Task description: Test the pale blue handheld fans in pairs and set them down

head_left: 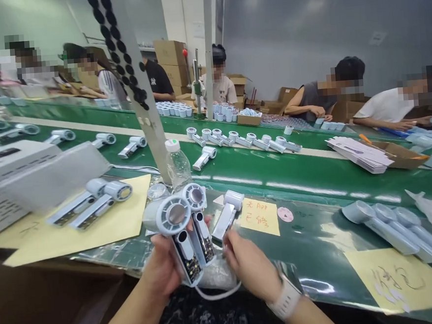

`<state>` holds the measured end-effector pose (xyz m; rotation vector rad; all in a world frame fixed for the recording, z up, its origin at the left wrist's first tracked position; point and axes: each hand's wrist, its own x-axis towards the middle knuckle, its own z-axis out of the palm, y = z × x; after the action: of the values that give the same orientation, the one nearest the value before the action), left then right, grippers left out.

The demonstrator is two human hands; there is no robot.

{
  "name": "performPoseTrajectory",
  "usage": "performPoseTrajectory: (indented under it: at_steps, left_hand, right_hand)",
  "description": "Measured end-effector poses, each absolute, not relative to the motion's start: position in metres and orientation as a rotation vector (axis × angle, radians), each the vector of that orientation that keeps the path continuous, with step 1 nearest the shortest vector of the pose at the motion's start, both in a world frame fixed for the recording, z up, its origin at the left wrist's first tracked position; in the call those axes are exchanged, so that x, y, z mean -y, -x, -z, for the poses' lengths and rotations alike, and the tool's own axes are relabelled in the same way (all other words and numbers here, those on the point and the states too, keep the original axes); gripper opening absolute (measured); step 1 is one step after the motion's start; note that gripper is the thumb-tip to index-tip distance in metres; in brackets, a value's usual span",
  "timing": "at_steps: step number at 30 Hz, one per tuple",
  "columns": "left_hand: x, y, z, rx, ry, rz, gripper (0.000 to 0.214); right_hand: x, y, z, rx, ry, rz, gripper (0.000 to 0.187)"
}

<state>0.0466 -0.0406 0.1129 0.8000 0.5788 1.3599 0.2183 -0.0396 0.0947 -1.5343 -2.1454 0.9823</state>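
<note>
My left hand [164,267] is closed around two pale blue handheld fans, a nearer fan [173,217] and a farther fan [195,197] beside it. Both handles face me uncovered, so their circuit boards show. Just to the right, my right hand [247,258], with a white watch on the wrist, has its fingers curled at the lower end of a third handheld fan [225,219], which lies tilted at the bench. Its fingertips are partly hidden. Below the hands a white cable [220,296] loops past a clear plastic bag [218,275].
Two uncovered fans [102,202] lie on yellow paper [139,207] at left. Several fans [398,228] rest at right near a yellow note [398,280]. A plastic bottle [178,162] stands by a metal post [144,112]. Beyond, a green conveyor [305,168] carries fans; several people work behind it.
</note>
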Motion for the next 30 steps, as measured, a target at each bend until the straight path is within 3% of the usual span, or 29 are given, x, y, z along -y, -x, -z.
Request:
performPoseTrajectory:
  at_steps: [3, 6, 14, 18, 24, 30]
  left_hand:
    - [0.04, -0.05, -0.12, -0.53, -0.78, -1.411, 0.067]
    - [0.037, -0.056, -0.121, -0.491, -0.705, -1.412, 0.063]
    - [0.037, -0.067, -0.115, -0.478, -0.681, -1.462, 0.062]
    - [0.038, -0.066, -0.115, -0.533, -0.758, -1.527, 0.066]
    - [0.035, -0.061, -0.123, -0.48, -0.563, -1.487, 0.062]
    - [0.038, -0.064, -0.122, -0.486, -0.621, -1.48, 0.064]
  right_hand:
    - [0.062, -0.218, -0.095, 1.768, 1.141, -1.681, 0.007]
    - [0.075, -0.21, -0.091, 1.318, 0.949, -2.0, 0.028]
    - [0.085, -0.188, -0.08, 1.053, 1.025, -1.821, 0.06]
    - [0.087, -0.188, -0.078, 1.103, 1.022, -1.783, 0.056]
    - [0.082, -0.201, -0.085, 1.506, 0.999, -1.399, 0.039]
    - [0.085, -0.194, -0.082, 1.116, 1.078, -1.681, 0.054]
